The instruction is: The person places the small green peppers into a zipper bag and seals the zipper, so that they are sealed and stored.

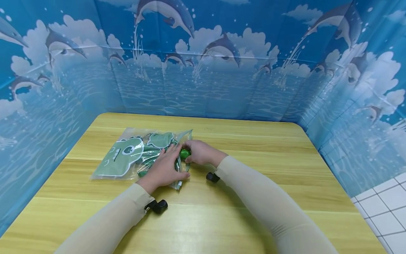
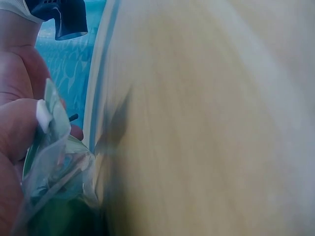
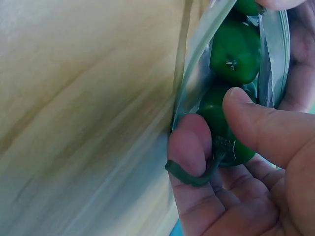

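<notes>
A clear zip bag (image 1: 118, 160) printed with a pale green cartoon monster lies left of centre, its mouth facing right. My left hand (image 1: 165, 169) rests on the bag near that mouth, fingers spread and mostly straight, thumb stretched out to the right. My right hand (image 1: 201, 152) reaches in from the right and pinches a green pepper (image 3: 212, 110) at the mouth between thumb and fingers. The curved stem (image 3: 189, 178) of that pepper points out past the fingers. Behind it, another green pepper (image 3: 235, 51) sits between the parted bag edges. More dark green shapes show through the plastic.
The bag lies on a wood-grain table (image 1: 253, 141) with rounded far corners. A blue curtain (image 1: 203, 91) with dolphins hangs behind the table and along both sides. White tiles (image 1: 385, 204) show at the lower right. A small black camera sits at each wrist.
</notes>
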Demonstrator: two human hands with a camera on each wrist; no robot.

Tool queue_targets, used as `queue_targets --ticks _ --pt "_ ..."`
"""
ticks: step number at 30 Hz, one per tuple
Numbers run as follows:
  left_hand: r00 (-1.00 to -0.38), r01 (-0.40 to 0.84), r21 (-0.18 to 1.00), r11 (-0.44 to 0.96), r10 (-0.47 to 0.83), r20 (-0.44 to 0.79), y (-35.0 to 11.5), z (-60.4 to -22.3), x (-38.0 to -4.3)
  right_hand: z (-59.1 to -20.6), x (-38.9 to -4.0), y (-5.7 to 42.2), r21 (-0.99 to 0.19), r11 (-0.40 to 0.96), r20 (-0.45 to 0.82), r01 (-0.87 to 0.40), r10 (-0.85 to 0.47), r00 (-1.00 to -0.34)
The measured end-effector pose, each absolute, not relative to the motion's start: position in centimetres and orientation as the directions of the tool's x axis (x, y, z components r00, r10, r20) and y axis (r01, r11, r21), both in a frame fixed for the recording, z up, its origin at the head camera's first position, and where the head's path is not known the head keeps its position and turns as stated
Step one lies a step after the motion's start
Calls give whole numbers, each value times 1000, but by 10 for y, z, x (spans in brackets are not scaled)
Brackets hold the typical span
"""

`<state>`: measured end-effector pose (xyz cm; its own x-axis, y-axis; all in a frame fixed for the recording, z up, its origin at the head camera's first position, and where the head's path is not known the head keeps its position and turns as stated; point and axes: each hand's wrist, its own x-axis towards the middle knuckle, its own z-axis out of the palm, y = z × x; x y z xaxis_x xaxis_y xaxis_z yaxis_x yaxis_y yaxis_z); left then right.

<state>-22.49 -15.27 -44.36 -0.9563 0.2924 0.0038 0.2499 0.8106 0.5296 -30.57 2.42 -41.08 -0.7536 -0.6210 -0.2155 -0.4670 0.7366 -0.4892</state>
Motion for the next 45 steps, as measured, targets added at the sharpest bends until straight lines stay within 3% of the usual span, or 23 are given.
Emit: queue_targets --ticks 13,21,31,45 --pt "-956 240 537 809 293 -14 -152 -443 -225 -417 -310 18 -503 726 -226 -469 -635 -739" --pt "-956 231 549 803 292 -25 -152 -443 -225 -419 -307 23 -574 725 -235 -381 -592 -771" --pt "-957 224 532 816 287 -37 -153 -442 -226 -414 -306 34 -527 784 -262 -329 -518 -815" --pt "-956 230 551 802 291 -26 -154 -441 -224 -419 -311 26 -413 777 -196 -475 -585 -787"
